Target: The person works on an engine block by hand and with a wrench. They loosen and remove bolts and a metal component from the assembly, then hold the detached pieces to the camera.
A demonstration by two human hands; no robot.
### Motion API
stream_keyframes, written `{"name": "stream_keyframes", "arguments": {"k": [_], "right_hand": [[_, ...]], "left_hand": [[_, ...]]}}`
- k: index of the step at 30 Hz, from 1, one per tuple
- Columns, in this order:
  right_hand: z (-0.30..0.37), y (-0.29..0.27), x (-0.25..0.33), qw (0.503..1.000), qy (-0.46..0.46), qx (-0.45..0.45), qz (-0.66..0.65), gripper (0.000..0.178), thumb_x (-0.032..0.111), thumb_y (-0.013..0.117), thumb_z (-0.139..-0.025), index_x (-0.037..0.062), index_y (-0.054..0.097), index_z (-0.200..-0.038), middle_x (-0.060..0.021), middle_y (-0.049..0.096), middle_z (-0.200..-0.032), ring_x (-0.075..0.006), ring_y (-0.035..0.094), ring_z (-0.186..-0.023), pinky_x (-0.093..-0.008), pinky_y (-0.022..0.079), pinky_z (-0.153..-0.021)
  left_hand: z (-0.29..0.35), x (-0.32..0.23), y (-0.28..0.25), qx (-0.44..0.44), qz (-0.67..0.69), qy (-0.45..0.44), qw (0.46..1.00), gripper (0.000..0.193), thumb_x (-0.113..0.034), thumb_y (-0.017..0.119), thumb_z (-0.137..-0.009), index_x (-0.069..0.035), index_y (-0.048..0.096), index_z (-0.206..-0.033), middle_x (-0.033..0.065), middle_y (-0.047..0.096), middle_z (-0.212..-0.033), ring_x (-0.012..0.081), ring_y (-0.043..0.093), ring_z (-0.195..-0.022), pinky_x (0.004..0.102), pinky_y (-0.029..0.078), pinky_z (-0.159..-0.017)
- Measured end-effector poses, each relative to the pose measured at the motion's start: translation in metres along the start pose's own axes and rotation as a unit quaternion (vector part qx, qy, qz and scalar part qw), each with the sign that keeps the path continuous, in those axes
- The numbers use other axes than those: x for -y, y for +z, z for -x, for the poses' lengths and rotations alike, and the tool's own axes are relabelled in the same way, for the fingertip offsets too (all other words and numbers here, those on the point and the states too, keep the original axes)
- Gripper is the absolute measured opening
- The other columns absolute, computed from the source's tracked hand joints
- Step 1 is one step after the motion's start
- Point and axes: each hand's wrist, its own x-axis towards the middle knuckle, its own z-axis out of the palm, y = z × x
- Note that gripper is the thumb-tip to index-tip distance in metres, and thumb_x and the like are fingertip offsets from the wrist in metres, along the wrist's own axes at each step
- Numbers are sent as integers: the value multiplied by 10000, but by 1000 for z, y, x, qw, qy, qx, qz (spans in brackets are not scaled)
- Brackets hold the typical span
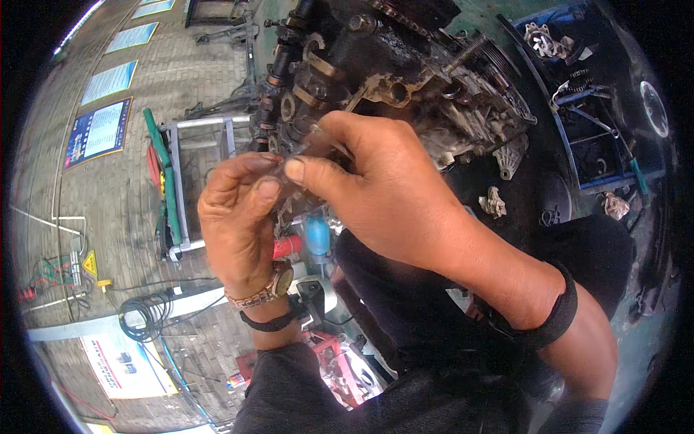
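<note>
In front of my chest, my left hand (238, 213) and my right hand (390, 192) meet with their fingertips close together. Thumb and fingers of each pinch a thin, see-through piece of clear plastic (289, 201), perhaps a small bag; the fingers hide most of it, and I cannot tell whether anything is inside. Just beyond the hands is a dark, oily engine (390, 58), with a row of bearing caps (311, 90) along its left side. Neither hand appears to grip the engine.
A blue-edged tray (567, 155) with metal parts and tools lies at the right. Crumpled paper (494, 203) lies on the dark surface beside my knee. A blue bottle (316, 233) and a red cylinder (288, 247) show below my hands. A metal-framed cart (204, 137) stands left.
</note>
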Motion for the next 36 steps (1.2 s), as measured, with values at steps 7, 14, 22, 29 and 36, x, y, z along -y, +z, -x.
{"name": "stream_keyframes", "arguments": {"k": [7, 14, 22, 29, 36], "right_hand": [[1, 1, -3, 1000, 8, 9, 8, 164, 104, 652, -853, -46, 608, -806, -92, 593, -613, -85, 534, -567, -270, 423, -508], [3, 0, -3, 1000, 13, 4, 11, 215, 134, 669, -845, -61, 591, -799, -125, 571, -607, -98, 494, -557, -295, 406, -498], [4, 1, -4, 999, 33, 10, -10, 274, 183, 675, -834, -69, 587, -772, -151, 545, -588, -120, 491, -549, -322, 407, -504], [3, 4, -6, 998, 39, 5, -51, 328, 225, 667, -839, -79, 578, -755, -156, 525, -574, -111, 461, -557, -343, 401, -508], [2, 3, -5, 997, 57, 26, -51, 321, 220, 654, -847, -82, 583, -765, -172, 532, -590, -129, 482, -558, -347, 409, -522]], "left_hand": [[2, 0, 4, 2, 0, 3, 1000, 225, -14, 686, -816, 64, 635, -1021, 170, 671, -972, 202, 669, -797, 281, 559, -734], [2, -1, 2, 3, -38, -2, 999, 205, -28, 681, -823, 69, 647, -1000, 163, 675, -964, 185, 664, -794, 280, 548, -738], [-2, 0, -9, 25, -23, -12, 999, 209, -32, 703, -804, 62, 656, -985, 147, 671, -997, 185, 643, -873, 285, 515, -796], [-4, 0, -14, 40, -18, -34, 998, 241, -86, 725, -786, 62, 637, -954, 160, 632, -1022, 193, 610, -882, 287, 483, -810], [-10, -2, -14, 65, -40, -50, 996, 310, -116, 755, -765, 62, 635, -988, 130, 654, -948, 177, 616, -849, 273, 487, -791]]}}
